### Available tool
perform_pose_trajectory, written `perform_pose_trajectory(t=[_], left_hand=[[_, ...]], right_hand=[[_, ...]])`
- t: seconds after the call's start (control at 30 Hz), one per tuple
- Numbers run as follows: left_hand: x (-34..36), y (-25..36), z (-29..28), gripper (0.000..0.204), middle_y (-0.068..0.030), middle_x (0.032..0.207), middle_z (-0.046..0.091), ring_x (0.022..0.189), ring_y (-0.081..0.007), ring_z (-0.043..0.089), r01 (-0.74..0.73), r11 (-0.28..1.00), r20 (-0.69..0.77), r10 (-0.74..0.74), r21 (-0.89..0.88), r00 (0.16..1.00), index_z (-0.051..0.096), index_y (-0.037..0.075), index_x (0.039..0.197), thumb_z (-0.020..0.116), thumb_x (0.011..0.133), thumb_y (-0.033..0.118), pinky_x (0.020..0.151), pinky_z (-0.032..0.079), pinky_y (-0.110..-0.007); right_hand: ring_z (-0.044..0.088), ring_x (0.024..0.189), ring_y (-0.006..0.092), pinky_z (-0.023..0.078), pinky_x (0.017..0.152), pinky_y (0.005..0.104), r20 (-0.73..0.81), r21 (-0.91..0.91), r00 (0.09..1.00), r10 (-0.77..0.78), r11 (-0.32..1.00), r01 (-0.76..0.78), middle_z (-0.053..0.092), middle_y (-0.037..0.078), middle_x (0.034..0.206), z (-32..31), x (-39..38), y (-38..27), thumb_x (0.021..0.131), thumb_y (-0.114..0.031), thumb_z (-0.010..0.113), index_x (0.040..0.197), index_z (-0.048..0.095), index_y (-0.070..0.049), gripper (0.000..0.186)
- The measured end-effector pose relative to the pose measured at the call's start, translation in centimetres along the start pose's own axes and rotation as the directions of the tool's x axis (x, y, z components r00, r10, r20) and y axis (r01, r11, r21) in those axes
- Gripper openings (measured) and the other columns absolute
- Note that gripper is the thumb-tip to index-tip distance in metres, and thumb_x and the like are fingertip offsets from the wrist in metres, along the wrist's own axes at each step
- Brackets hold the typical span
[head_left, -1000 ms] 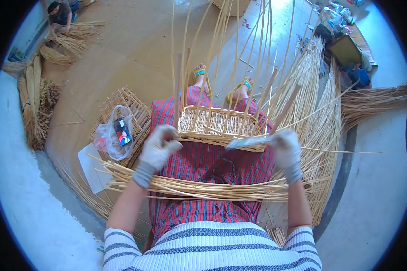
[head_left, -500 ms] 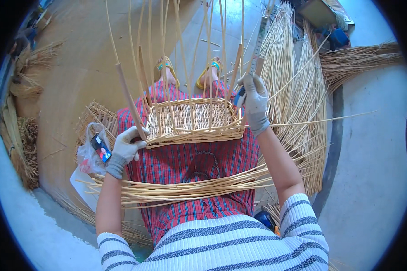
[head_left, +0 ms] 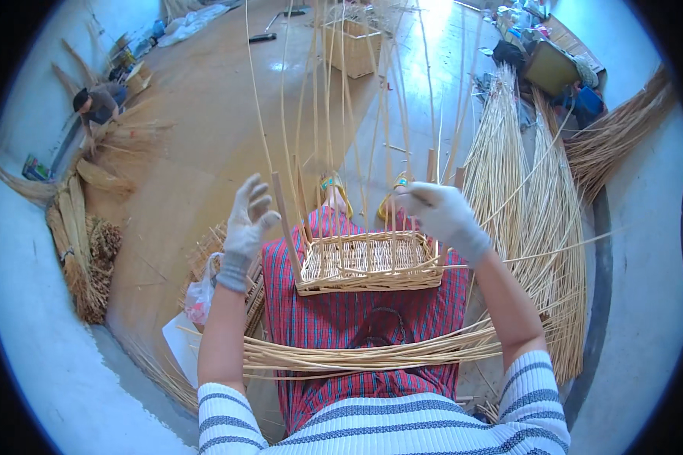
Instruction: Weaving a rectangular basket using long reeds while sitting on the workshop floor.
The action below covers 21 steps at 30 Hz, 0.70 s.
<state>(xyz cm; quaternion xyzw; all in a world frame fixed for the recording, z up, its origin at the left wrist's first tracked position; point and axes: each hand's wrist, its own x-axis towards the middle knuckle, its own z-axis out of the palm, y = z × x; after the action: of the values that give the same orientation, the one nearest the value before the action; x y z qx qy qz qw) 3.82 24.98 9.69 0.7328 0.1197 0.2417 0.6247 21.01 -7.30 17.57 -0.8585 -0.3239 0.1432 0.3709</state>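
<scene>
A woven rectangular basket with tall upright rods and thicker corner sticks rests on my red plaid-covered lap. My left hand, white-gloved, is raised just outside the left corner stick, fingers apart and holding nothing. My right hand, gloved too, is raised over the right part of the basket among the rods, fingers curled; what they hold is unclear. A bundle of pale canes lies across my lap beneath both forearms.
Long cane bundles lie at right, near cluttered objects. Another person crouches by straw at upper left. A box stands ahead. A woven piece with a plastic bag is at my left; bundles lie along the left wall.
My left hand has let go of the corner stick and risen. The measuring tape that was in my right hand no longer shows clearly; that hand has tilted leftward. The view has tipped up.
</scene>
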Motion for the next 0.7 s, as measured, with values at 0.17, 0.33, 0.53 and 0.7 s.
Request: perform_pose_trajectory(t=[0.17,0.33,0.53,0.7], left_hand=[[4.3,1.3,1.8,0.064,-0.0093,0.124,0.060,0.098,-0.0164,0.063,0.044,0.954,0.188,0.013,-0.295,0.982,0.047,0.008,0.142,0.077,0.087,0.019,0.091,0.053,-0.032],[4.4,-0.8,0.3,0.033,-0.0054,0.106,0.067,0.092,-0.0136,0.065,0.080,0.968,0.133,-0.049,-0.237,0.990,0.060,0.004,0.129,0.061,0.099,0.019,0.085,0.056,-0.030],[4.8,-1.2,-0.4,0.038,-0.0040,0.104,0.067,0.087,-0.0144,0.067,0.092,0.966,0.137,-0.061,-0.240,0.989,0.060,0.004,0.129,0.062,0.098,0.026,0.081,0.058,-0.031],[5.1,-1.5,-0.2,0.037,-0.0045,0.103,0.070,0.086,-0.0157,0.069,0.106,0.973,0.123,-0.081,-0.205,0.989,0.062,0.005,0.127,0.063,0.097,0.027,0.079,0.059,-0.032]], right_hand=[[0.067,0.086,0.0366,0.053,0.074,0.0462,0.139,-0.336,0.979,-0.149,0.923,0.188,0.070,0.014,0.086,3.9,5.4,-4.3,0.089,-0.040,0.060,0.093,0.071,-0.014,0.028],[0.068,0.084,0.0358,0.053,0.074,0.0452,0.049,-0.367,0.990,-0.129,0.920,0.138,0.070,0.015,0.084,-0.2,5.6,-1.2,0.088,-0.041,0.062,0.089,0.071,-0.010,0.031],[0.070,0.081,0.0312,0.054,0.072,0.0399,-0.298,-0.380,0.953,0.049,0.910,-0.166,0.071,0.013,0.087,-9.1,0.9,6.3,0.090,-0.031,0.065,0.103,0.072,-0.014,0.022],[0.070,0.086,0.0244,0.055,0.078,0.0331,-0.299,-0.278,0.892,-0.339,0.925,0.258,0.072,0.010,0.097,-7.1,1.6,9.8,0.092,-0.013,0.064,0.114,0.072,-0.015,0.023]])
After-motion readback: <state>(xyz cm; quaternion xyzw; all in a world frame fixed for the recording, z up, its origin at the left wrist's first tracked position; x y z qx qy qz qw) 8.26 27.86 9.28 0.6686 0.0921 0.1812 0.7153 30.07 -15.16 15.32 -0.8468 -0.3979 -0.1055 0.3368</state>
